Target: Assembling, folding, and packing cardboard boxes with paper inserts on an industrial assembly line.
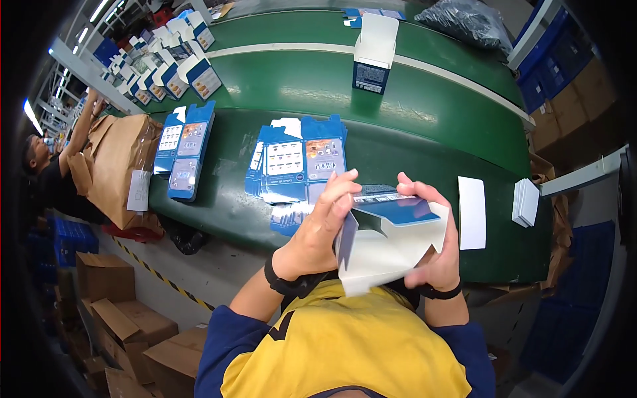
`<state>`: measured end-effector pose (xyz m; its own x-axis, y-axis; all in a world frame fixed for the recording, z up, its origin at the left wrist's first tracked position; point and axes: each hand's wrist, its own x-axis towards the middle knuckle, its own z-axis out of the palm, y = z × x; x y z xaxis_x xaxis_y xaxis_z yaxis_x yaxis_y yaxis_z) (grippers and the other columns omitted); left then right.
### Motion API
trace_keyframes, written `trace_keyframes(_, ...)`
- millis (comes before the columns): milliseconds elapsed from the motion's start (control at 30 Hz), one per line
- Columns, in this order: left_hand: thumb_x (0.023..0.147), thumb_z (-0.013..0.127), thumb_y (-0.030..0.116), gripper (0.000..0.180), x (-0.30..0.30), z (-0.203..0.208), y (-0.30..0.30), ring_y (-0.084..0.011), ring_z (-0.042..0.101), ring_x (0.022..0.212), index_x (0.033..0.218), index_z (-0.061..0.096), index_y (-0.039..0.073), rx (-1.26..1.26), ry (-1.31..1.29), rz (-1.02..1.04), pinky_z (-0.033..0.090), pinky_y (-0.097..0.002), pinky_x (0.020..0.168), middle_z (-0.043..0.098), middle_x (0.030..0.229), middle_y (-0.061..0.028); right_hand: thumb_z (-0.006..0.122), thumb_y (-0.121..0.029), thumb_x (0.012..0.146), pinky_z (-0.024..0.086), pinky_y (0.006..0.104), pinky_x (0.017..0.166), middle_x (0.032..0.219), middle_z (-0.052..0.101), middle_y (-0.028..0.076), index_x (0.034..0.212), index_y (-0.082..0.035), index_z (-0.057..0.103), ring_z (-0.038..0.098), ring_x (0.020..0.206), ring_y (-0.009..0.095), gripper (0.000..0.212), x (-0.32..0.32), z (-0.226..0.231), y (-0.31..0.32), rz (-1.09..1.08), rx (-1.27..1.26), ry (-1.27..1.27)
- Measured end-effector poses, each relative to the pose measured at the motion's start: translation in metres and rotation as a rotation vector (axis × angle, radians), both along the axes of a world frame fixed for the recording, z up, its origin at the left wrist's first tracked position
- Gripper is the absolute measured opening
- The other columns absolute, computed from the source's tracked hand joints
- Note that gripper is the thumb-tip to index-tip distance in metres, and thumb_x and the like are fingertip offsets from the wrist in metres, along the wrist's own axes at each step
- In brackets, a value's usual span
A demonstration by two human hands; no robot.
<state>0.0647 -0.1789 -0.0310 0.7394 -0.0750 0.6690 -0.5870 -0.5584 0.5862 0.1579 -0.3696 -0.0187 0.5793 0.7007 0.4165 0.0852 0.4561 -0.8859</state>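
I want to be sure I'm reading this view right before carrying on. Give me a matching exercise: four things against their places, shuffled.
Things
1. Part-folded carton
2. Box with raised white flap
3. Flat white card
4. Crinkled plastic bag

Places
A. On the table, just right of the right hand
B. Far side, upper right
C. Between the two hands
D. Standing on the green belt

Pairs: 1-C; 2-D; 3-A; 4-B
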Motion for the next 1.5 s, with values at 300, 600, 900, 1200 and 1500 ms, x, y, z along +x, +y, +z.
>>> trace_keyframes(300,0.064,0.079,0.005,0.072,-0.001,-0.006,-0.021,-0.0415,0.045,0.117,0.125,0.048,0.028,-0.125,-0.044,0.007,0.034,-0.0495,0.101,0.036,0.132,-0.0243,0.066,-0.034,0.082,0.021,0.0372,0.109,0.147,0.027,0.021,0.146,-0.003,0.015,0.022,0.138,0.026,0.088,-0.013,0.011,0.011,-0.098,0.163,0.126)
trace_keyframes(600,0.063,0.079,0.008,0.051,-0.007,0.0,-0.015,-0.0395,0.049,0.11,0.108,0.055,0.014,-0.049,0.004,-0.011,0.036,-0.0502,0.1,0.039,0.128,-0.0257,0.06,0.001,0.081,0.042,0.0318,0.092,0.122,0.052,0.015,0.137,-0.002,0.038,0.054,0.101,0.019,0.061,-0.01,0.004,0.013,-0.218,0.066,-0.035)
trace_keyframes(900,0.057,0.082,0.009,0.064,-0.004,0.002,-0.01,-0.0416,0.048,0.113,0.108,0.043,0.013,-0.217,0.002,-0.103,0.031,-0.0565,0.103,0.044,0.124,-0.0259,0.078,-0.027,0.07,0.038,0.0432,0.1,0.115,0.063,0.013,0.112,-0.008,0.065,0.047,0.121,0.036,0.047,-0.007,0.018,0.007,-0.253,-0.03,-0.434)
trace_keyframes(1200,0.056,0.082,0.013,0.082,-0.003,0.02,-0.004,-0.0366,0.05,0.109,0.127,0.04,0.017,0.044,0.025,-0.086,0.025,-0.0622,0.103,0.046,0.117,-0.0199,0.08,-0.013,0.063,0.049,0.0324,0.087,0.112,0.064,0.015,0.113,-0.002,0.062,0.063,0.103,0.028,0.054,-0.005,0.035,0.004,-0.293,-0.437,-0.517)
trace_keyframes(1500,0.061,0.079,0.011,0.079,-0.006,0.03,-0.007,-0.036,0.049,0.112,0.13,0.04,0.01,0.0,0.099,-0.162,0.026,-0.0592,0.104,0.045,0.119,-0.0198,0.072,-0.024,0.077,0.05,0.0317,0.085,0.11,0.065,0.016,0.116,0.001,0.059,0.064,0.1,0.027,0.048,0.003,0.028,-0.003,-0.098,-0.373,-0.439)
